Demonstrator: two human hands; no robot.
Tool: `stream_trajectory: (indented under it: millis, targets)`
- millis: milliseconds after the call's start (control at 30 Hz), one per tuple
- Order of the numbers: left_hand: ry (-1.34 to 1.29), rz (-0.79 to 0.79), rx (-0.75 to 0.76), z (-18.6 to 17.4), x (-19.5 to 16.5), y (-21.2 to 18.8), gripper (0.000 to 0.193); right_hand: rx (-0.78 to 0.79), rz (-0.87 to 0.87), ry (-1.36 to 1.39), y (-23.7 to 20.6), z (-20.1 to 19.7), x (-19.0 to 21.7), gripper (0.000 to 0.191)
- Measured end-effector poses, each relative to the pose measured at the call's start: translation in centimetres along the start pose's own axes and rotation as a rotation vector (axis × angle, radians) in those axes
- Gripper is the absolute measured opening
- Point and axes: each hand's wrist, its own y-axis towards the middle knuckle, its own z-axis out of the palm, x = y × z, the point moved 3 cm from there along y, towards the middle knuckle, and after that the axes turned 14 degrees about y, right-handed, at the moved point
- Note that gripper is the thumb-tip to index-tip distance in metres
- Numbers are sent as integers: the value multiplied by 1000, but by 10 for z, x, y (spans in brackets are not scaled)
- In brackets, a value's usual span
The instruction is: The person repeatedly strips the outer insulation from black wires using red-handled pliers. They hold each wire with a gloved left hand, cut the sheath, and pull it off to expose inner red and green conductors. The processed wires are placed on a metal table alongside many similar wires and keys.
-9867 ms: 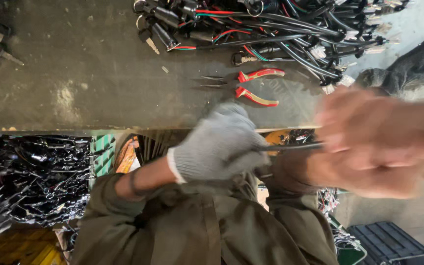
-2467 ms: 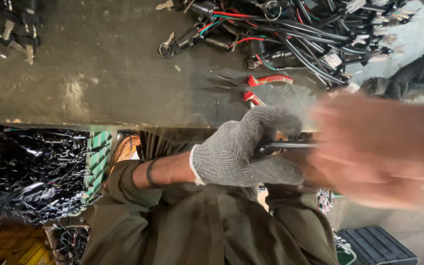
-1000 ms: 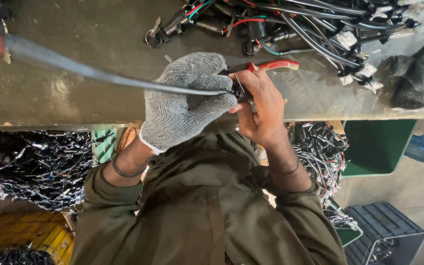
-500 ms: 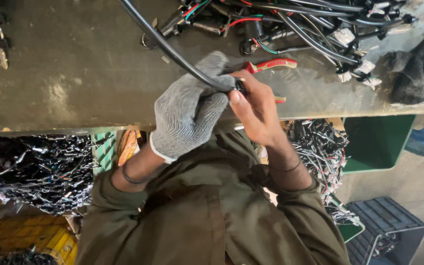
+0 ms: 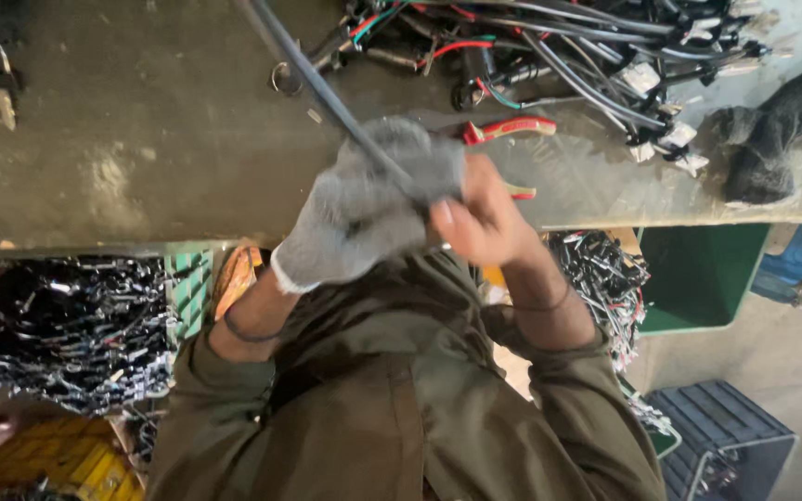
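hands (image 5: 373, 209) (image 5: 480, 218) around dark cable (image 5: 313, 79)

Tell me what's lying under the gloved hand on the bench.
Red-handled pliers stick out from behind the gloved left hand, which grips a dark cable together with the bare right hand. The plier jaws are covered.

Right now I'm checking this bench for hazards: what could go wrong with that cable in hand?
The right hand is bare while the left hand wears a glove; a slip along the dark cable could chafe the bare fingers. The cable's far end sweeps over the workbench and may snag the wire pile or knock the red-handled pliers.
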Motion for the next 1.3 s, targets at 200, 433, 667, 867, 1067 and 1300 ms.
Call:
stream_trajectory:
  millis: [200, 433, 667, 867, 1067, 1300]
  targets:
    - [-250, -67, 147, 2, 5, 1, 20, 280, -163, 257, -16, 1, -15, 62]
    - [-83, -56, -61, 13, 11, 8, 29, -552, -304, 85, -12, 15, -25, 62]
    - [-473, -261, -201, 8, 19, -5, 33, -362, -390, -1247, -2, 8, 57, 80]
    - [-364, -171, -220, -1, 14, -8, 20, -358, -344, -1457, -11, -20, 34, 61]
    - [-448, -271, 63, -6, -4, -6, 20, -584, -344, 64, -24, -41, 8, 46]
    - [-557, -364, -87, 8, -23, -17, 41, -324, -270, -296, -7, 0, 32, 17]
